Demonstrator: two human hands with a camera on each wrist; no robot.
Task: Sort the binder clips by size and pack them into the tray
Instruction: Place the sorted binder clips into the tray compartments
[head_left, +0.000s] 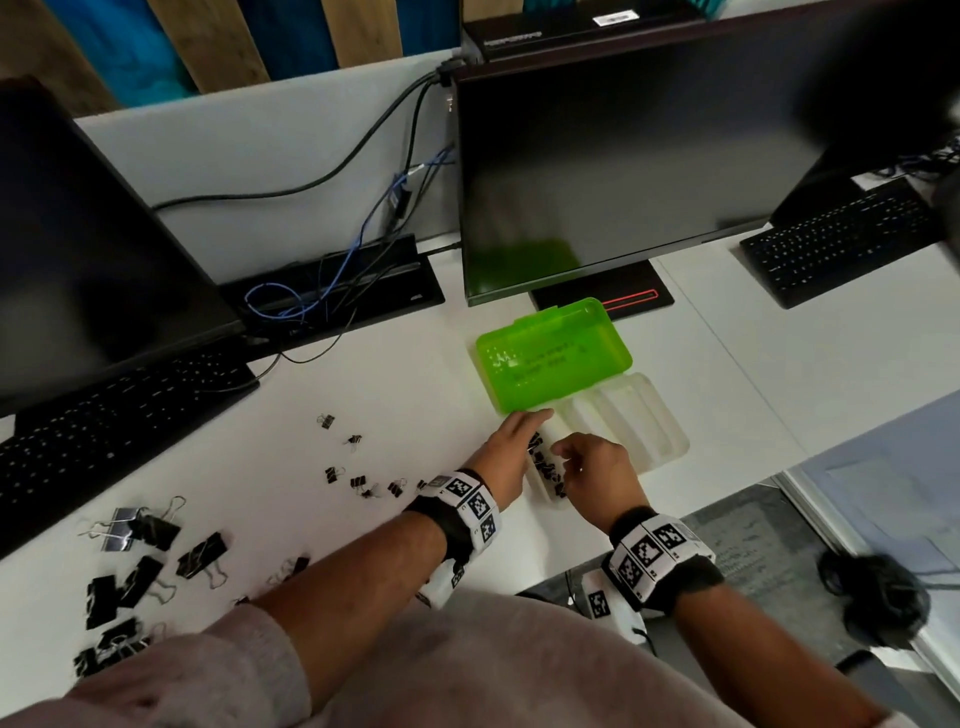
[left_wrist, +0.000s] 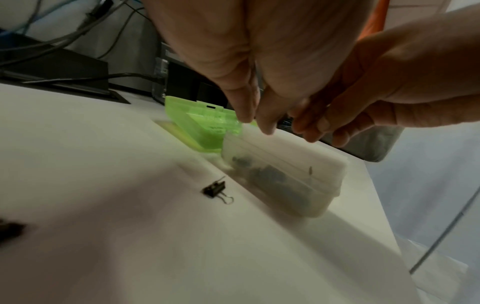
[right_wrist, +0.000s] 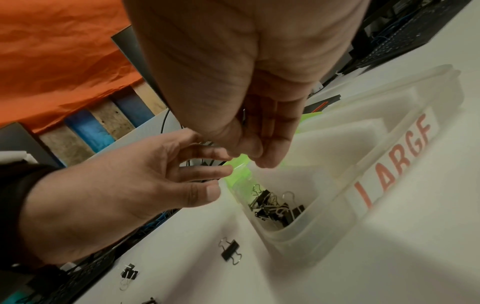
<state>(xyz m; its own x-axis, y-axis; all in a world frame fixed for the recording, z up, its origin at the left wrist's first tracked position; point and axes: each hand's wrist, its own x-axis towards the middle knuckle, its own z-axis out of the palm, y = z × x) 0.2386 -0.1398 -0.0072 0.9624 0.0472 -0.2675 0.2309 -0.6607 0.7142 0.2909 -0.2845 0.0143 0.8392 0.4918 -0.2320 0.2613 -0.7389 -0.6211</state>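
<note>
A translucent tray (head_left: 660, 441) with long compartments lies beside its green lid (head_left: 556, 353). Several small black binder clips (right_wrist: 275, 207) fill its left compartment; a label reads LARGE (right_wrist: 394, 164) on the tray wall. My right hand (right_wrist: 257, 158) hovers over that compartment, thumb pressed to fingertips, and a dark sliver like a small clip shows between them. My left hand (right_wrist: 207, 172) hangs just left of the tray with loosely spread fingers, holding nothing. In the head view the left hand (head_left: 519, 436) and right hand (head_left: 571, 457) nearly meet over the small clips (head_left: 545, 467).
Small clips (head_left: 363, 480) lie scattered on the white desk left of my hands, one (left_wrist: 215, 189) close to the tray. Large clips (head_left: 140, 561) are heaped at the near left. Two monitors, keyboards (head_left: 119, 415) and cables (head_left: 311, 296) stand behind.
</note>
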